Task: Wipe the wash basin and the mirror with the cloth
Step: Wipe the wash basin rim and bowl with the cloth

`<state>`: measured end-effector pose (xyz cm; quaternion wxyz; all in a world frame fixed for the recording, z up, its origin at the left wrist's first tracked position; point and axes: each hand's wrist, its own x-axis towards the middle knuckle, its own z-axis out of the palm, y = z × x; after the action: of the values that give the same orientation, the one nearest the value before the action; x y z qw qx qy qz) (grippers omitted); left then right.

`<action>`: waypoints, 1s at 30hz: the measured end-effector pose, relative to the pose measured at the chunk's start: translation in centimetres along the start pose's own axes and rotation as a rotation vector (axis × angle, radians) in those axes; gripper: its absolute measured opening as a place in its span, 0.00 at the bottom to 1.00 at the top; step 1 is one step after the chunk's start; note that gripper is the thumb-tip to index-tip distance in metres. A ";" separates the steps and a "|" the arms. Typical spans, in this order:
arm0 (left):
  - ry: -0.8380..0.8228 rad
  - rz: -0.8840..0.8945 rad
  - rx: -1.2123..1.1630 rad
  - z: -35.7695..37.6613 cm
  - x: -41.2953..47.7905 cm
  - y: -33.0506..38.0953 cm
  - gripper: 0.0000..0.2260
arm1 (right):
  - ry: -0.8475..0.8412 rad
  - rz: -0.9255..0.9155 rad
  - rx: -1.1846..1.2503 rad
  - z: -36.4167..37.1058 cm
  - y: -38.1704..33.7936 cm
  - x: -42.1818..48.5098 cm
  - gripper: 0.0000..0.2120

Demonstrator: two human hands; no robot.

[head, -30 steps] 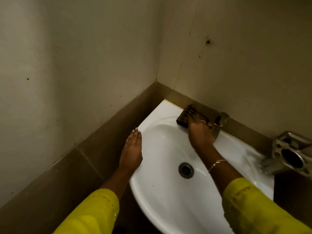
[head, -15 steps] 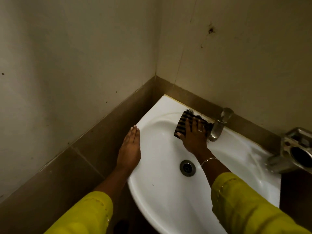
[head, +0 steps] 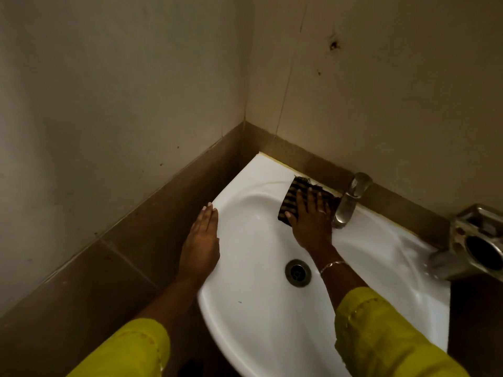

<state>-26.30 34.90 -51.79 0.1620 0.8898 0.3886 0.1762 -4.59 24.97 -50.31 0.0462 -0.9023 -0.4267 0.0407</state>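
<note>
Right of centre in the frame, the dark cloth, woven in coarse brown-and-black stripes with a frayed upper edge, lies flat on the back slope of the wash basin, just left of the tap. The right hand presses it down with straight, spread fingers, nothing curled round the fabric. A thin metal bracelet circles that wrist. The basin is glossy white ceramic, rounded at the front and squared at its back corner, with a round steel drain in its bowl. The left hand rests flat on the basin's left rim, fingers straight and together. Both sleeves are yellow fabric. The tap is dull chrome. At the right edge a tarnished metal holder sits. Brown tiles band the speckled cream walls.
</note>
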 end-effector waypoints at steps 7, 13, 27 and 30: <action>-0.018 -0.077 -0.044 -0.4 0.2 0.2 0.28 | -0.001 0.053 0.053 -0.1 -0.5 1.8 0.39; -0.016 -0.092 -0.059 -0.3 0.2 0.5 0.28 | 0.053 -0.041 0.025 0.0 -1.1 4.6 0.45; -0.030 -0.087 -0.063 0.0 0.2 0.4 0.28 | 0.047 -0.171 0.061 -0.8 -7.0 9.1 0.28; -0.028 -0.085 -0.053 -0.1 0.3 0.5 0.28 | 0.028 -0.164 0.090 -0.2 -8.0 10.1 0.28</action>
<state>-25.81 34.80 -51.47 0.1981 0.8703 0.4190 0.1669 -4.31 37.84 -49.50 0.0957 -0.8619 -0.4960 0.0433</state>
